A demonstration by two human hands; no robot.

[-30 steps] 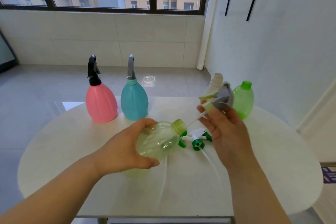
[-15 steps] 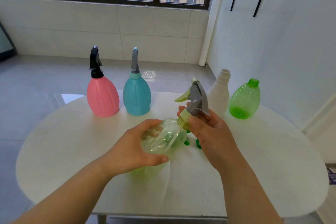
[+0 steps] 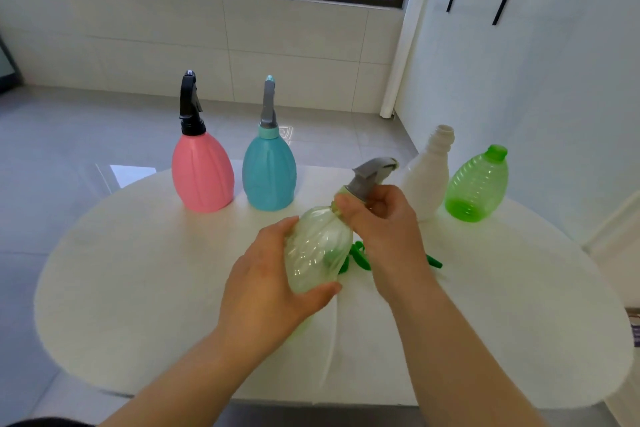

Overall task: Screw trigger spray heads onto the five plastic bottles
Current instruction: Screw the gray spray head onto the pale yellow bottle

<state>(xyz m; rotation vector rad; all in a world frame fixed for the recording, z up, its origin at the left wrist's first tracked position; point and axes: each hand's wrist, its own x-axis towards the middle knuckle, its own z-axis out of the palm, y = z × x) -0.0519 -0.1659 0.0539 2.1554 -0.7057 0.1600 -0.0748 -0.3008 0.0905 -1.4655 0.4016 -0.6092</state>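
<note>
Left hand (image 3: 263, 288) has the pale see-through bottle (image 3: 315, 253) wrapped in its grip, fingers and thumb curled round the belly. It's holding the bottle tilted up off the white tabletop (image 3: 138, 270), neck pointing away and a bit to the right. Right hand (image 3: 384, 229) has its grip pinched round the collar of the grey spray head (image 3: 372, 175), which sits on that bottle's neck with the nozzle sticking out to the right. Back left, a pink bottle (image 3: 202, 173) stands upright with a black spray head (image 3: 188, 104) on it, and just beside it is a blue bottle (image 3: 269, 177) with a tall grey head (image 3: 268, 104) on top. Back right there's a white bottle (image 3: 429, 180) and a green bottle (image 3: 478, 184), both upright, side by side, open necks. Some green pieces (image 3: 358, 255) lie on the tabletop under the right hand, probably loose spray heads, but the hand covers most of them so I can't really tell.
</note>
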